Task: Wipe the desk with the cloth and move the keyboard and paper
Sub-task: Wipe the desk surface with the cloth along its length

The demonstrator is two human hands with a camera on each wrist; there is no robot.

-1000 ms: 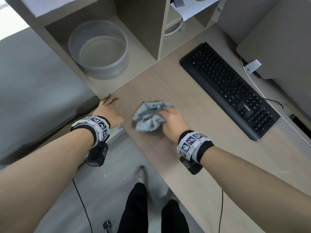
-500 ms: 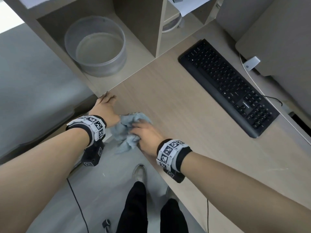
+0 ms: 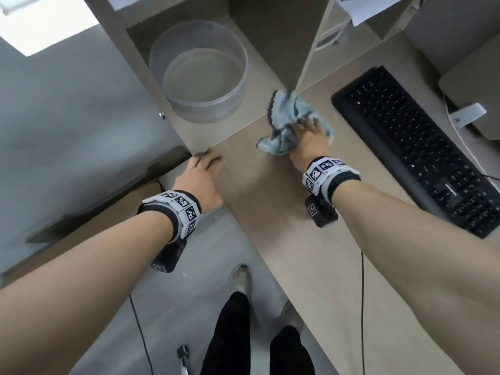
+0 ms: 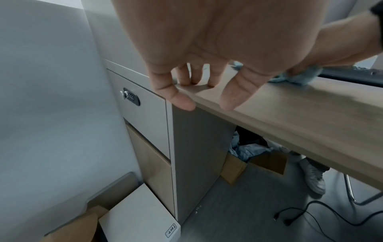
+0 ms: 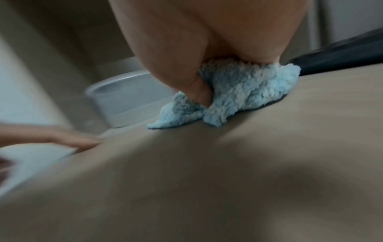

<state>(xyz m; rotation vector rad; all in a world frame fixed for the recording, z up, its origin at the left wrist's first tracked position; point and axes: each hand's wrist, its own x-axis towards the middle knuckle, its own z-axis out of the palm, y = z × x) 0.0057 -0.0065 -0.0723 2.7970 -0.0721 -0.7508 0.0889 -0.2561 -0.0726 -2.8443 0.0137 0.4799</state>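
The person stands at a light wooden desk (image 3: 284, 212) and leans over it with both arms stretched forward. The right hand (image 3: 307, 136) lies on top of a crumpled pale blue cloth (image 3: 286, 117) and presses it down on the desk surface; in the right wrist view the thumb digs into the fluffy fabric and the cloth is bunched under the palm, so the hand grasps it. The cloth sits at the foot of the upright shelf divider (image 3: 311, 44), between the shelf compartment and the black keyboard (image 3: 422, 150). The keyboard lies diagonally on the desk, to the right of the cloth, near it but not touching. The left hand (image 3: 201, 177) holds nothing: its fingers are relaxed and only the fingertips (image 4: 191, 81) rest on the desk corner, where the desk meets the shelf unit. In the shelf compartment behind this hand stands a round grey container (image 3: 198, 71). Some white paper (image 3: 370, 9) hangs from an upper shelf at the far right. Under the desk the left wrist view shows a cabinet with a combination lock (image 4: 130, 97) and an open cardboard box (image 4: 254, 162) with crumpled material inside. A black cable (image 4: 311, 214) lies on the grey floor.
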